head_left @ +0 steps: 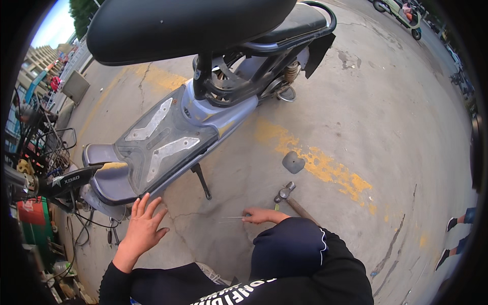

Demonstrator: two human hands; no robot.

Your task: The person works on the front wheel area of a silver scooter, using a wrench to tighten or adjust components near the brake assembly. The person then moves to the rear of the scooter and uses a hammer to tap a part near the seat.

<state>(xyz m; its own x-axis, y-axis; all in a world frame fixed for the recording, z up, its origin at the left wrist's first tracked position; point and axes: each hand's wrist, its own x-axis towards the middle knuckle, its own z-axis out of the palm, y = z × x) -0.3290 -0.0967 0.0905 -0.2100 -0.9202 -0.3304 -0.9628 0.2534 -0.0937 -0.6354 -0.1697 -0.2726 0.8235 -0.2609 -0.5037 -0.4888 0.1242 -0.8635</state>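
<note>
An electric scooter [168, 147] with a grey-lilac body and a dark ribbed footboard stands on its kickstand [202, 182] in front of me. My left hand [144, 226] is raised beside the footboard's lower edge, fingers spread and holding nothing. Low over the ground by my knee, my right hand [259, 215] is closed on a screwdriver [233, 217]. Its thin metal shaft points left; my fingers hide most of the handle. A hammer [288, 193] with a wooden handle lies on the concrete to the right, partly covered by my leg. Next to it is a small yellow-green piece [277, 207].
A dark rounded flat piece [293, 162] lies near the worn yellow line [330, 173]. Loose cables [76, 229] and a red-and-green container [35, 223] are at the left. Someone's feet [447, 241] show at the right edge; another scooter [401, 12] stands far off.
</note>
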